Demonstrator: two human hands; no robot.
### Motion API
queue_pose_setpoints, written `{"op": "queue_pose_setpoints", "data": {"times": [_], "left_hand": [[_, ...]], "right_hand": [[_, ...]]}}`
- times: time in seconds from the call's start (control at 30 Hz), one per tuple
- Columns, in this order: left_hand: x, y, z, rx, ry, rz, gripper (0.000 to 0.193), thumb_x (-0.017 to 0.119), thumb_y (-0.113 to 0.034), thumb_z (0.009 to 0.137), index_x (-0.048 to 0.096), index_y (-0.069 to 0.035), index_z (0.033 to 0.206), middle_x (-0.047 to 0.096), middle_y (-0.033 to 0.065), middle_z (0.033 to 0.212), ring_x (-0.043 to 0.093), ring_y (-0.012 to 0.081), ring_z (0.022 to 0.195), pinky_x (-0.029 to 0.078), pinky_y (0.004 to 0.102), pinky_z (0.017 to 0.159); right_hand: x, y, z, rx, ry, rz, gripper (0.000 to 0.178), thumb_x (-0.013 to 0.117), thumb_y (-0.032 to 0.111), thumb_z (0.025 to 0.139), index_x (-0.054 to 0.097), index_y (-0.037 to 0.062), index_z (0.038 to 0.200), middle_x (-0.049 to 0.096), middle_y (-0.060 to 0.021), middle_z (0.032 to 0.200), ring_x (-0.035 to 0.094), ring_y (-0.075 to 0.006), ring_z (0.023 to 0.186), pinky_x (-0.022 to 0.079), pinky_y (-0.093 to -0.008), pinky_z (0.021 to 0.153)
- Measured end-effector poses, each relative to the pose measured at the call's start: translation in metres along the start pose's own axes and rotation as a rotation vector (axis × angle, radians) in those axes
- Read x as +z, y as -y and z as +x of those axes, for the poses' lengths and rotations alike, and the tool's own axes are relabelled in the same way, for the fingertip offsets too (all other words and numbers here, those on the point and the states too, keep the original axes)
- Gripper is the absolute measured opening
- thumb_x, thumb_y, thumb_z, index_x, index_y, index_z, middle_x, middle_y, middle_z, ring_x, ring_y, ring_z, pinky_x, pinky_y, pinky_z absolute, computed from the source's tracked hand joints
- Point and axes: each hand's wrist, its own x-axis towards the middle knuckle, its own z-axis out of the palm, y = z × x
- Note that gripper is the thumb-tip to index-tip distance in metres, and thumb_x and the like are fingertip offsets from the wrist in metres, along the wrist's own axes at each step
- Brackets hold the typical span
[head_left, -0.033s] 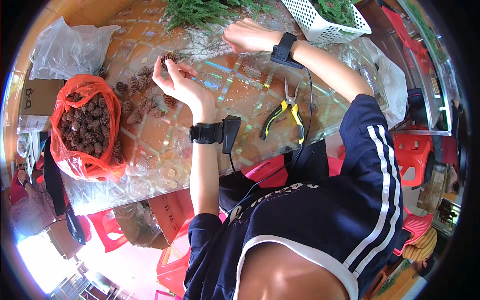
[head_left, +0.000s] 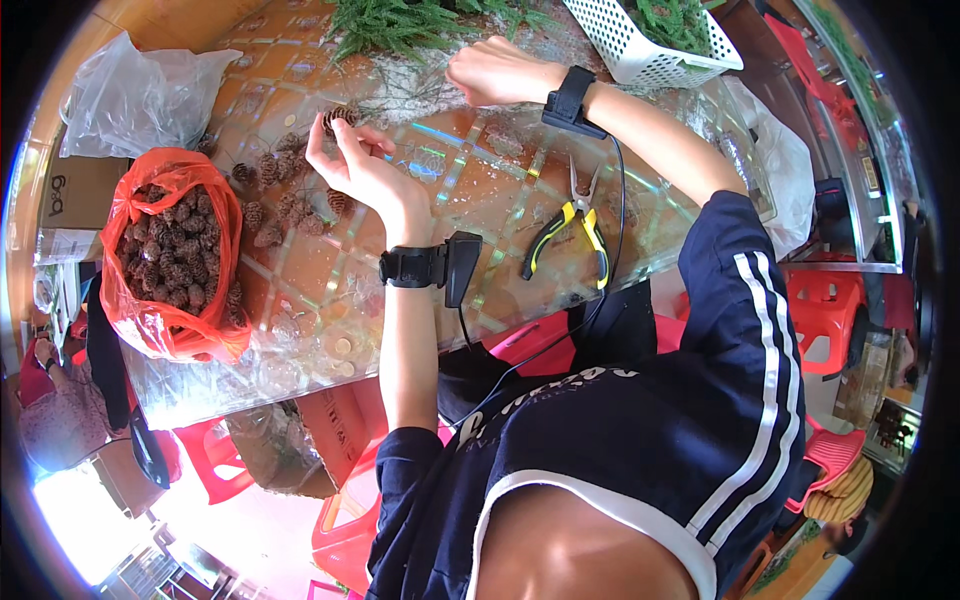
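My left hand point(head_left: 365, 175) reaches over the table with a brown pine cone point(head_left: 341, 118) between thumb and fingers. Several loose pine cones point(head_left: 267, 172) with thin wires lie just left of it. Farther right, my right hand point(head_left: 490, 72) is closed in a fist, knuckles up; whatever it may hold is hidden. Green artificial sprigs point(head_left: 390, 28) lie beyond both hands. Long-nose pliers point(head_left: 577, 215) with yellow and black handles rest on the table, jaws apart, nearer to me than my right hand.
An open red plastic bag point(head_left: 112, 262) full of pine cones stands at the table's left. Behind it is a clear plastic bag point(head_left: 145, 95). A white perforated basket point(head_left: 630, 55) with green sprigs is at the far right. A black cable point(head_left: 622, 190) from my right wristband runs beside the pliers.
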Motion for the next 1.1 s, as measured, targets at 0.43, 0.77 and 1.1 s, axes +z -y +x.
{"op": "queue_pose_setpoints", "data": {"times": [0.43, 0.77, 1.1], "left_hand": [[0.0, 0.002, 0.002, 0.048, 0.157, 0.126, 0.026, 0.054, -0.013, 0.086, 0.047, -0.01, 0.111, 0.048, -0.0009, 0.072, 0.041, 0.0048, 0.058, 0.034, 0.0202, 0.049], [0.003, -0.002, 0.0, 0.034, 0.245, 0.111, 0.028, 0.051, -0.014, 0.087, 0.043, -0.005, 0.113, 0.051, 0.0055, 0.089, 0.056, 0.0129, 0.08, 0.049, 0.0258, 0.06], [0.005, -0.013, -0.014, 0.463, 0.184, 0.175, 0.031, 0.05, -0.006, 0.087, 0.038, -0.002, 0.115, 0.05, 0.0075, 0.088, 0.053, 0.011, 0.074, 0.045, 0.0195, 0.05]], "right_hand": [[-0.047, -0.014, -0.057, 0.174, 0.015, 0.228, 0.01, 0.059, 0.011, 0.073, 0.054, 0.0021, 0.074, 0.058, -0.0097, 0.069, 0.057, -0.0217, 0.06, 0.045, -0.0331, 0.054], [-0.025, 0.0, -0.115, 0.331, -0.28, 0.923, 0.014, 0.06, 0.0, 0.076, 0.061, 0.0016, 0.09, 0.059, -0.0005, 0.074, 0.055, -0.0056, 0.069, 0.045, -0.0195, 0.062], [0.002, 0.016, -0.115, 0.369, -0.34, 1.118, 0.012, 0.062, 0.001, 0.074, 0.062, -0.0006, 0.086, 0.06, -0.0009, 0.078, 0.055, -0.0072, 0.073, 0.045, -0.0213, 0.069]]}}
